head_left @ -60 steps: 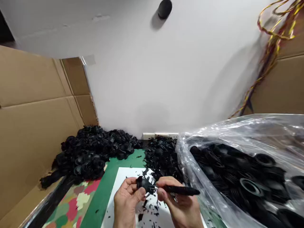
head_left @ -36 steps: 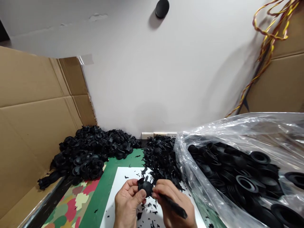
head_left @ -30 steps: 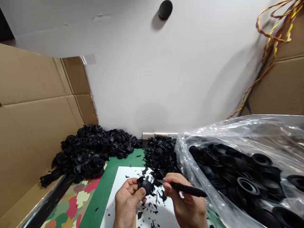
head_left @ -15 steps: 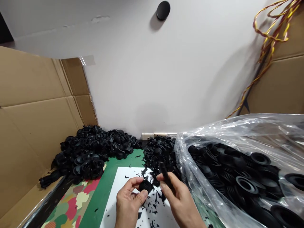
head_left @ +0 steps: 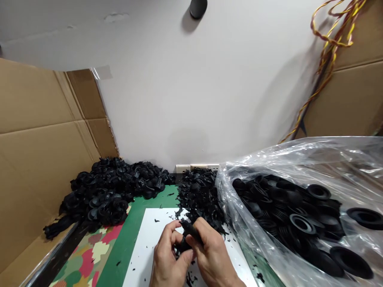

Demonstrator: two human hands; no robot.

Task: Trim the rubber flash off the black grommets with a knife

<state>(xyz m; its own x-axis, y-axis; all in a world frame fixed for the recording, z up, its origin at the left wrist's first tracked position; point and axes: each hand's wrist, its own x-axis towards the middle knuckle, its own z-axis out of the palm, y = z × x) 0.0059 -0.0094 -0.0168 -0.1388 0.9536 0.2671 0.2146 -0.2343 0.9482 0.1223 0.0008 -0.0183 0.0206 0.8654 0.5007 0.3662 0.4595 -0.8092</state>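
Over a white sheet [head_left: 139,243], my left hand [head_left: 170,255] is closed around a small black rubber part [head_left: 180,246], which the fingers mostly hide. A slim black tool [head_left: 191,231] is gripped in my right hand [head_left: 211,251]; its exact kind cannot be made out. The tool's far end lies at the rubber part, and the two hands are touching or nearly so. Black rubber scraps [head_left: 191,277] are scattered on the sheet beneath and around both hands.
A heap of black ribbed rubber parts [head_left: 113,183] lies at left by a cardboard panel [head_left: 44,159]. Thin black trimmings [head_left: 200,195] are piled behind the hands. At right, a clear plastic bag [head_left: 227,187] holds black rubber rings [head_left: 302,224]. Twisted wires [head_left: 326,44] hang above.
My right hand has moved left to my left hand, bringing the tool against the rubber part. The whole view has shifted slightly.
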